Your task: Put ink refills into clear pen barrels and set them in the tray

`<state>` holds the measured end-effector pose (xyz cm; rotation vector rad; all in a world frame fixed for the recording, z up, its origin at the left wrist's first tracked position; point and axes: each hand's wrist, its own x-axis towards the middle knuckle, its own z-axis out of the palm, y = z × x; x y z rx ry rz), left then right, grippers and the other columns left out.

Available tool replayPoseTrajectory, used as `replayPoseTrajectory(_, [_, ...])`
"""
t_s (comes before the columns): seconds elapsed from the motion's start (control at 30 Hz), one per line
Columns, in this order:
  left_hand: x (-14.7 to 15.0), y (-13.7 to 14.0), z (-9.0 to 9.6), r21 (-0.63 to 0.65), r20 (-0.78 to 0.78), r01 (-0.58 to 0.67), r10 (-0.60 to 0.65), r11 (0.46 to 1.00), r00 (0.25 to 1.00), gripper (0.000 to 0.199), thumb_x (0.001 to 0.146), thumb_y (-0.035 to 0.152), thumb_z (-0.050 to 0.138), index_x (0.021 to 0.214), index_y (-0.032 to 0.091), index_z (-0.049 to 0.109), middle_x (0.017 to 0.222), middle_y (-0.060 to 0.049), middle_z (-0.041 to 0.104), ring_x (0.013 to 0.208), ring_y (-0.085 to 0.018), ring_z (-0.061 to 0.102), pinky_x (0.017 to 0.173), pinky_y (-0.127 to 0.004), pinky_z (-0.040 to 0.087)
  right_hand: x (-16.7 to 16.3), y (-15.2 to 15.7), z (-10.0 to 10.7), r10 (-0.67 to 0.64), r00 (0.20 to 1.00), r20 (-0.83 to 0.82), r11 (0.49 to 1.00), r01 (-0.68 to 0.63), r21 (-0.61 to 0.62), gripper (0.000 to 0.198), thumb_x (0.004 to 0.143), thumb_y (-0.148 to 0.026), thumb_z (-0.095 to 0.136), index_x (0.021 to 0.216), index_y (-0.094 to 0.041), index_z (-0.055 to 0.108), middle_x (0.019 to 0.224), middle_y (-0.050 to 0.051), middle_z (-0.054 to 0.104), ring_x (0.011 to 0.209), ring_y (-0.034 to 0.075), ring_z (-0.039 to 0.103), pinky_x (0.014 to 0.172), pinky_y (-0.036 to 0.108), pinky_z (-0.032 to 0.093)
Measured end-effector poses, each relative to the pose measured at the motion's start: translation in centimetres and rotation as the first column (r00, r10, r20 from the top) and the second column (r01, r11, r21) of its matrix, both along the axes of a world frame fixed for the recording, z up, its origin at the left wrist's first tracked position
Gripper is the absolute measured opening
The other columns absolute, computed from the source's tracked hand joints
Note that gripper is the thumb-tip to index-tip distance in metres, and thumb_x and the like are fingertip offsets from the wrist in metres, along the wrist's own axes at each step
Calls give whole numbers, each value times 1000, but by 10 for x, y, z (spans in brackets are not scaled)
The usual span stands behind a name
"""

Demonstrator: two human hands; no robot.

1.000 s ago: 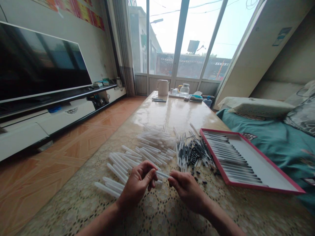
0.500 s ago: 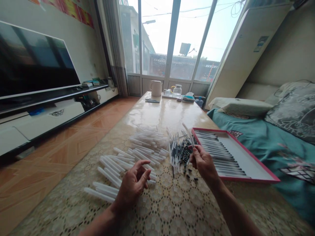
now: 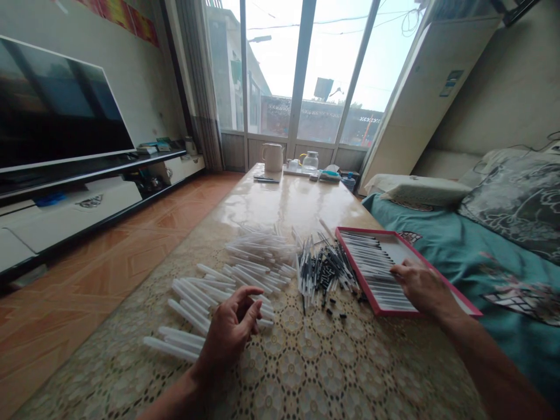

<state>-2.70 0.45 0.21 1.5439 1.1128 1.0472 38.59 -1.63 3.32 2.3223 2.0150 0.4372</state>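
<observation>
My right hand point(image 3: 422, 286) is over the shallow red-rimmed box point(image 3: 441, 274), its thumb and fingers pinched at the end of a pen. Most of that pen blends into the row of clear pens with black ends point(image 3: 365, 251) lying side by side in the box. My left hand point(image 3: 234, 321) rests above the table, palm inward, thumb and index finger apart with nothing visible between them. Around it lie frosted white pen barrels point(image 3: 192, 297). Between the hands is a pile of thin pen refills point(image 3: 308, 268) with small black caps point(image 3: 329, 271).
The long table has a patterned cover point(image 3: 284, 373). At its far end stand a beige jug point(image 3: 273, 157), a glass jar point(image 3: 310, 160) and a tissue pack point(image 3: 329, 175). A teal-covered sofa point(image 3: 420, 224) runs along the right, and a television cabinet point(image 3: 109, 204) along the left.
My right hand has moved right from beside the refill pile to over the box, carrying a pen. The left hand stays almost in place. The view has shifted slightly.
</observation>
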Motion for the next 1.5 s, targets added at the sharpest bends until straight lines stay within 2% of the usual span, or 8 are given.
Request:
replayPoseTrajectory(0.43, [-1, -1, 8, -10, 36, -47, 47, 999, 998, 25, 78, 37, 58, 92, 17, 62, 60, 2, 59, 44, -11, 54, 39, -21, 41, -15, 2, -16, 20, 982, 190, 994, -40, 105, 13, 80, -9, 52, 81, -16, 64, 82, 10, 61, 83, 24, 57, 69, 32, 37])
replayPoseTrajectory(0.57, [-2, -3, 13, -18, 81, -91, 92, 996, 992, 27, 80, 37, 56, 96, 16, 59, 62, 2, 58, 45, -11, 53, 40, -21, 41, -51, 7, -11, 44, 999, -17, 964, -38, 262, 12, 84, -16, 50, 88, -14, 62, 86, 11, 61, 82, 23, 56, 71, 32, 41])
replayPoseTrajectory(0.63, [-5, -3, 17, 6, 114, -152, 150, 988, 982, 26, 81, 36, 55, 99, 16, 58, 64, 2, 58, 48, -11, 53, 43, -21, 42, -89, 6, -8, 205, 958, -199, 938, -135, 319, 16, 88, -19, 46, 94, -15, 60, 90, 10, 60, 87, 22, 55, 75, 31, 42])
replayPoseTrajectory(0.77, [-16, 2, 30, 112, 209, -340, 312, 934, 927, 25, 82, 32, 56, 102, 17, 55, 72, 0, 60, 54, -11, 55, 49, -22, 45, -186, -7, -5, 523, 713, -467, 852, -419, 315, 21, 86, -23, 49, 106, -18, 55, 97, 8, 59, 92, 21, 53, 81, 35, 43])
replayPoseTrajectory(0.93, [-31, 7, 48, 272, 302, -573, 496, 774, 814, 22, 83, 30, 54, 102, 18, 54, 80, -1, 62, 59, -11, 57, 55, -24, 48, -278, -25, -2, 676, 457, -578, 682, -685, 255, 44, 76, -35, 62, 116, -22, 50, 119, 7, 53, 106, 23, 46, 94, 40, 37])
replayPoseTrajectory(1.2, [-39, 1, 66, 397, 341, -698, 610, 596, 715, 19, 86, 27, 51, 102, 18, 52, 75, 1, 61, 55, -10, 57, 57, -24, 48, -353, 1, -12, 873, 298, -385, 395, -897, 201, 36, 88, -44, 46, 117, -24, 50, 140, 4, 38, 131, 27, 23, 105, 47, 24])
replayPoseTrajectory(1.33, [-41, 2, 61, 377, 316, -664, 584, 646, 747, 20, 84, 26, 53, 102, 18, 53, 76, 0, 60, 57, -11, 57, 59, -24, 48, -362, 17, -27, 858, 363, -362, 445, -879, 173, 30, 92, -33, 42, 119, -24, 50, 137, 6, 42, 130, 25, 27, 104, 48, 26])
replayPoseTrajectory(1.5, [-38, 7, 46, 286, 122, -517, 505, 807, 855, 22, 83, 32, 54, 100, 19, 55, 79, -2, 62, 65, -15, 60, 61, -25, 48, -332, 25, -32, 789, 483, -380, 573, -801, 172, 35, 91, -23, 43, 127, -22, 43, 142, 9, 38, 131, 24, 29, 103, 46, 29])
